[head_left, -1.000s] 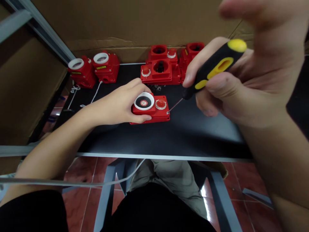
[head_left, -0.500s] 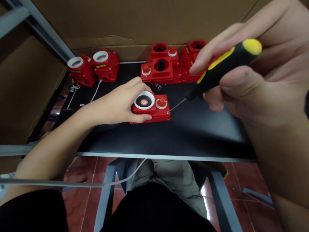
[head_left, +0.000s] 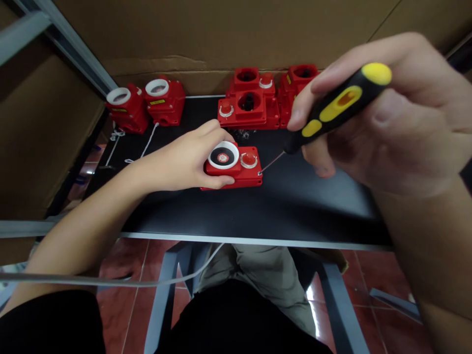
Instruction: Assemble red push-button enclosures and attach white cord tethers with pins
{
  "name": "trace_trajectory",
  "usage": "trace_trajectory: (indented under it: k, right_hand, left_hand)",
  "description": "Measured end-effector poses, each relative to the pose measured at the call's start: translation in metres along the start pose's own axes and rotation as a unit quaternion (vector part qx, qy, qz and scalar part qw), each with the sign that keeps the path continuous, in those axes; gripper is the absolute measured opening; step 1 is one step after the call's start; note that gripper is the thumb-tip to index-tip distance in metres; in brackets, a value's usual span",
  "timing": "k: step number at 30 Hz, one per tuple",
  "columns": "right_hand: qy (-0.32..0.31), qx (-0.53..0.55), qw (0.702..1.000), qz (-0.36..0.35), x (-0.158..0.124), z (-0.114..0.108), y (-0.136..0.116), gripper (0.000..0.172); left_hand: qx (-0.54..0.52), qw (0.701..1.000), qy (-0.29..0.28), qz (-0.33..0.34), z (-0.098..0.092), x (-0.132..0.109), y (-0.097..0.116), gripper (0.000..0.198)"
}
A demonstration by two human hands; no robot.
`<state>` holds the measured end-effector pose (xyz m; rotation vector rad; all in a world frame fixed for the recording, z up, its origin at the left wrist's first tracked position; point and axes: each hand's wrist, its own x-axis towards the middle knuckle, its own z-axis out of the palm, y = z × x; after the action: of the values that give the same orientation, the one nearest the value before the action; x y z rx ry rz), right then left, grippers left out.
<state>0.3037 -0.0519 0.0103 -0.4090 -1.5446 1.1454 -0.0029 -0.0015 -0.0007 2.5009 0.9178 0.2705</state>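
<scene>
A red box (head_left: 241, 172) with a white ring around a black disc and a round red knob lies on the black table. My left hand (head_left: 195, 157) grips its left part, thumb along the near side. My right hand (head_left: 383, 118) holds a black and yellow screwdriver (head_left: 332, 110), fingers round the handle. The screwdriver slants down to the left, and its tip meets a small screw (head_left: 260, 173) at the box's right near corner.
Two red boxes with white rings (head_left: 165, 105) and white strings stand at the back left. Several red housings (head_left: 245, 113) sit along the cardboard wall (head_left: 206, 39). A white cable (head_left: 147, 283) crosses before the table's front edge (head_left: 258, 241).
The screwdriver handle has turned within my right hand, showing more of its yellow inlay, and my right fingers have shifted. The tip stays at the screw. My left hand keeps its grip.
</scene>
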Motion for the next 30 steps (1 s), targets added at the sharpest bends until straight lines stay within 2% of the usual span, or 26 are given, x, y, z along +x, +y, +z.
trace_trajectory:
  k: [2,4,6,11,16,19,21,23,25,30]
  right_hand:
    - [0.005,-0.013,0.999,-0.041,-0.001,-0.004,0.005,0.023]
    - [0.038,-0.011,0.998,-0.047,-0.002,-0.007,0.009,0.026]
    - [0.050,-0.001,0.998,-0.024,-0.003,-0.011,0.010,0.030]
    - [0.011,0.049,0.998,0.046,-0.006,-0.013,0.006,0.035]
    - [0.061,0.003,0.998,0.026,-0.012,-0.007,0.002,0.034]
    - [0.036,0.014,0.998,0.052,-0.016,-0.004,-0.002,0.037]
    - [0.017,0.029,0.996,0.079,-0.016,-0.003,-0.004,0.032]
    - [0.026,0.026,0.996,0.083,-0.016,-0.003,-0.003,0.031]
    - [0.035,0.023,0.997,0.062,-0.016,-0.004,0.000,0.032]
    - [0.007,0.004,1.000,0.028,-0.018,-0.015,0.005,0.032]
  left_hand:
    - [-0.008,1.000,-0.003,-0.005,0.000,0.000,0.000,0.061]
    - [-0.016,1.000,-0.007,-0.011,0.001,-0.002,0.001,0.061]
    - [-0.031,0.999,-0.012,-0.016,0.002,-0.004,0.002,0.059]
    - [-0.067,0.996,-0.038,-0.035,0.002,-0.014,0.006,0.056]
    - [-0.042,0.997,-0.043,-0.038,-0.001,-0.017,0.010,0.054]
    - [-0.036,0.997,-0.046,-0.053,-0.004,-0.013,0.011,0.055]
    - [-0.046,0.996,-0.050,-0.058,-0.006,-0.010,0.009,0.056]
    - [-0.061,0.995,-0.052,-0.057,-0.006,-0.008,0.007,0.057]
    - [-0.073,0.994,-0.054,-0.057,-0.006,-0.008,0.006,0.058]
    - [-0.072,0.994,-0.055,-0.063,-0.005,-0.009,0.007,0.056]
